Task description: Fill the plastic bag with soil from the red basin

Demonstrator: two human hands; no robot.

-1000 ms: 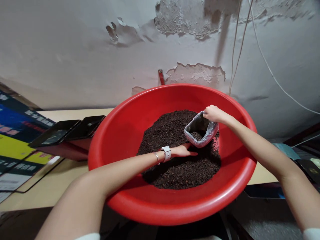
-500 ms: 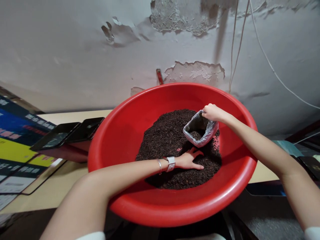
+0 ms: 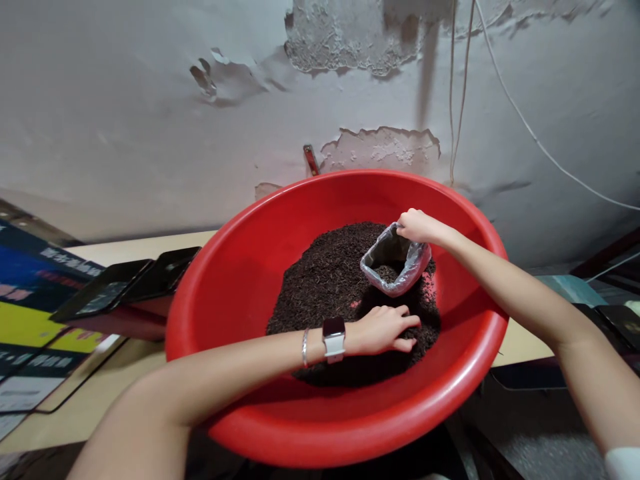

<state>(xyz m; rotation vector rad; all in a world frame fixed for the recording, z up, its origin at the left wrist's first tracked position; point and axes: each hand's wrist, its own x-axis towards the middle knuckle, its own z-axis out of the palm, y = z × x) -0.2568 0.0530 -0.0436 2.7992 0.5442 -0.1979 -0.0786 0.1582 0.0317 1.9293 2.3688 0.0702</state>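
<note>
L hand (image 3: 385, 329): centre frame, fingers curled, raking tea leaves (image 3: 325, 280) in red basin (image 3: 225, 280).
R hand (image 3: 417, 227): pinching rim of plastic bag (image 3: 395, 263).

A red basin (image 3: 240, 267) fills the middle, holding a dark pile (image 3: 325, 280) of loose grains. The right hand (image 3: 417, 227) pinches the rim of a small clear bag (image 3: 395, 267) at 2 o'clock in the basin; the bag tilts, mouth towards the left, with some grains inside. The left hand (image 3: 385, 329) lies palm down on the pile at 5 o'clock, fingers bent, just below the bag. Its wrist bears a watch (image 3: 334, 338) and a bracelet (image 3: 304, 347). Black trays (image 3: 130, 283) sit at 9 o'clock outside the basin, and cables (image 3: 453, 100) hang down the peeling wall (image 3: 150, 133) at 12 o'clock.
</note>
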